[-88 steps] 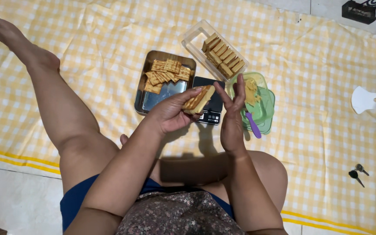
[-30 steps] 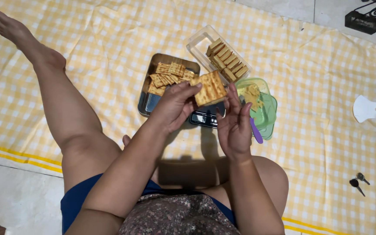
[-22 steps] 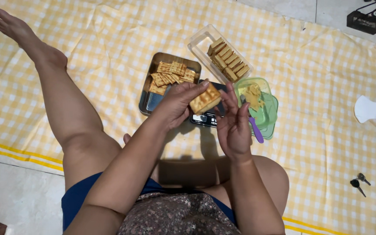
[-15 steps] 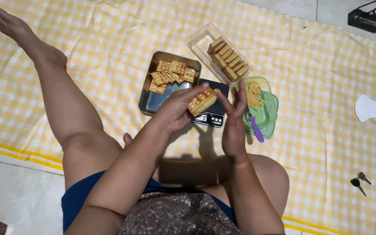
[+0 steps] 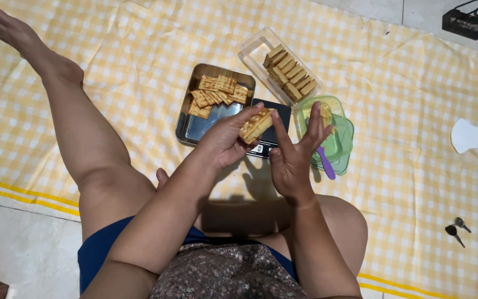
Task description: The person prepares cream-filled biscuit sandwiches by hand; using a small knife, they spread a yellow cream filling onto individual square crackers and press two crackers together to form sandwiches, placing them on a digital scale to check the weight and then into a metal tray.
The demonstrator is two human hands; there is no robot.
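**K:** Since half a second back, almost nothing has shifted. Left hand [image 5: 225,141] keeps its clamp on the cracker stack [image 5: 255,125]; right hand [image 5: 294,152] stays up beside it, fingers a bit more spread.

**R:** Layout, big to small?

**K:** Yellow-and-white checked cloth [image 5: 405,111] on a tiled floor [image 5: 23,249]. Person sits on it, left leg [image 5: 67,111] stretched out to the far corner. Ahead of the knees: metal tray [image 5: 195,127] with loose crackers [image 5: 217,94] piled at its far end, near end bare. Beyond it to the right, a clear plastic tray [image 5: 253,50] with crackers standing in a row. Green tub [image 5: 341,135] right of the hands, purple utensil [image 5: 325,163] leaning at its near edge. Black kitchen scale [image 5: 275,113] between metal tray and tub.

**R:** Stack position?

**K:** Held flat-ish in the air right above the scale, not resting on it. Left thumb and fingers wrap the stack from its left end.

**R:** Right hand holding anything?

**K:** No. Open, palm facing the stack, index finger just beside its right end; can't tell if it touches.

**R:** Small stuff?

**K:** White face mask [image 5: 468,135] at the cloth's right edge, keys [image 5: 456,228] near the lower right, black device with cord [image 5: 468,19] on the floor top right.
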